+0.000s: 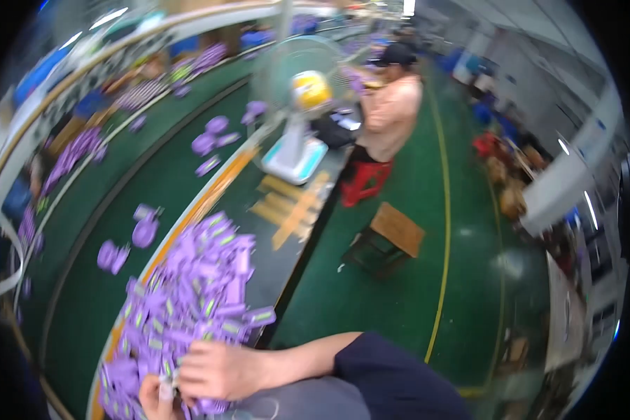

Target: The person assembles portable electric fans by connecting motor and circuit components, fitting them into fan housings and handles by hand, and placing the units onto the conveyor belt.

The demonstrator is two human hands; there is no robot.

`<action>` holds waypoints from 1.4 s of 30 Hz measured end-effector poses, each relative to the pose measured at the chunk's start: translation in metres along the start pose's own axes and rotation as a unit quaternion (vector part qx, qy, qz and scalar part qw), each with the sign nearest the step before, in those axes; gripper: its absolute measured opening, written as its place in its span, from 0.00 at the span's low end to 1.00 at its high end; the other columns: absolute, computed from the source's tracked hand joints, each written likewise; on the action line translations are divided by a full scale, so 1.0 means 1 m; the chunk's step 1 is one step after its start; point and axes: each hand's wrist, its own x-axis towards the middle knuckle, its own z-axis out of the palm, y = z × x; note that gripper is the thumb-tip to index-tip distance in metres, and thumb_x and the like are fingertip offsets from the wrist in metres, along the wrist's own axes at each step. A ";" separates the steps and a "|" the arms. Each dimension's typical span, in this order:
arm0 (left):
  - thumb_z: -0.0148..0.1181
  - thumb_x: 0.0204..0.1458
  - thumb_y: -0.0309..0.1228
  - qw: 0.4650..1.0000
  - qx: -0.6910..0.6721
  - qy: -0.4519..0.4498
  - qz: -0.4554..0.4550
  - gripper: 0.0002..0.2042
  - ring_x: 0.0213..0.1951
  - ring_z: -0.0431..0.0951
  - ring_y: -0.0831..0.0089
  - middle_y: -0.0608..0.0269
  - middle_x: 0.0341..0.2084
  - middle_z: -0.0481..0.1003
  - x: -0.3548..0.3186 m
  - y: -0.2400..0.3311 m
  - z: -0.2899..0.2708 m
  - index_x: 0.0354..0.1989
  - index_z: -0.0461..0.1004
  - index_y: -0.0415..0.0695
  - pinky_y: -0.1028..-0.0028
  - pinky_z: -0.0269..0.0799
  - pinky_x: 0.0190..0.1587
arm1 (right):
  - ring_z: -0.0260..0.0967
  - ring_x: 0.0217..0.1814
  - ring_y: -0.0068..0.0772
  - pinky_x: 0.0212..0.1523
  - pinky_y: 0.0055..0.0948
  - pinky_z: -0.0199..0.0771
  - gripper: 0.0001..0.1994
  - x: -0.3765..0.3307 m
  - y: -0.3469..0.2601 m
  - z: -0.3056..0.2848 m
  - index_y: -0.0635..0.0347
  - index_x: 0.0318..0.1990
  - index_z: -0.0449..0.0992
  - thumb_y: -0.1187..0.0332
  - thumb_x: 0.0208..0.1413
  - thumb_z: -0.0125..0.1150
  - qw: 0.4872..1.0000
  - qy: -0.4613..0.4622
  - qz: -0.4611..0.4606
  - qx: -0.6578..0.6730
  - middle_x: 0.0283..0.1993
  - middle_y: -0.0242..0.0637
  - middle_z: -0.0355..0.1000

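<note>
Green factory floor (413, 322) flanks a workbench (271, 262); I see purple plastic parts (189, 294) heaped on it, likely for easy reach. At the heap's near end, the left hand (155, 400) and right hand (220, 371) curl close together; what they grip, I cannot tell.

On long dark table (269, 271): purple plastic parts (189, 294), round-caged yellow-centred fan (311, 89) beyond; left, flat green conveyor belt (166, 187); right, square brown wooden stool (397, 229).
</note>
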 end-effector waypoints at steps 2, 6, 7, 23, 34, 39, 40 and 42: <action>0.50 0.53 0.28 0.999 0.007 -0.006 0.034 0.04 0.29 0.66 0.79 0.67 0.27 0.69 0.002 0.004 0.012 0.33 0.68 0.42 0.78 0.62 0.31 | 0.60 0.26 0.30 0.31 0.28 0.58 0.05 -0.001 -0.005 0.001 0.60 0.24 0.66 0.69 0.41 0.52 0.999 0.036 0.016 -0.026 0.24 0.31 0.60; 0.52 0.52 0.30 0.996 0.023 -0.053 0.074 0.06 0.29 0.66 0.79 0.68 0.26 0.68 0.002 0.010 0.011 0.32 0.68 0.41 0.79 0.61 0.31 | 0.64 0.27 0.32 0.29 0.33 0.62 0.13 -0.001 -0.010 -0.007 0.59 0.35 0.73 0.64 0.41 0.52 0.996 0.003 -0.012 -0.087 0.23 0.32 0.65; 0.53 0.52 0.31 0.995 0.020 -0.052 0.088 0.06 0.28 0.65 0.80 0.67 0.26 0.69 0.002 0.010 0.012 0.31 0.69 0.40 0.80 0.60 0.30 | 0.62 0.25 0.31 0.27 0.32 0.61 0.12 0.000 -0.011 -0.007 0.59 0.33 0.73 0.65 0.41 0.52 0.995 0.013 -0.016 -0.093 0.21 0.30 0.63; 0.54 0.50 0.36 0.987 0.136 -0.044 0.067 0.09 0.23 0.64 0.81 0.69 0.21 0.70 0.007 0.021 0.004 0.28 0.71 0.42 0.80 0.57 0.26 | 0.64 0.24 0.34 0.34 0.31 0.60 0.03 -0.004 0.005 0.019 0.61 0.24 0.66 0.73 0.40 0.52 0.995 0.065 0.035 0.066 0.20 0.33 0.62; 0.53 0.50 0.25 0.978 0.147 0.016 0.146 0.03 0.15 0.62 0.84 0.72 0.17 0.66 0.200 -0.056 -0.124 0.27 0.65 0.44 0.84 0.55 0.15 | 0.60 0.50 0.41 0.51 0.37 0.59 0.20 -0.078 0.060 0.062 0.61 0.49 0.65 0.73 0.44 0.52 0.952 -0.044 0.292 0.085 0.47 0.41 0.64; 0.55 0.48 0.23 0.863 0.402 0.213 0.222 0.05 0.24 0.71 0.69 0.60 0.24 0.73 0.288 -0.028 -0.183 0.32 0.68 0.36 0.72 0.67 0.27 | 0.61 0.50 0.46 0.49 0.39 0.64 0.23 -0.225 0.041 0.069 0.58 0.49 0.65 0.76 0.40 0.52 0.825 -0.160 0.542 0.000 0.44 0.44 0.63; 0.55 0.47 0.23 0.829 0.447 0.276 0.194 0.07 0.26 0.73 0.63 0.57 0.26 0.74 0.300 -0.021 -0.184 0.34 0.68 0.35 0.69 0.69 0.31 | 0.58 0.53 0.47 0.52 0.40 0.61 0.24 -0.237 0.037 0.067 0.58 0.51 0.63 0.74 0.40 0.55 0.774 -0.181 0.607 0.004 0.49 0.44 0.60; 0.56 0.46 0.22 0.821 0.471 0.248 0.207 0.09 0.32 0.73 0.60 0.54 0.31 0.73 0.335 -0.034 -0.223 0.37 0.68 0.35 0.68 0.68 0.36 | 0.52 0.59 0.49 0.56 0.42 0.56 0.29 -0.241 0.030 0.066 0.57 0.54 0.60 0.71 0.39 0.59 0.739 -0.151 0.656 -0.030 0.56 0.46 0.55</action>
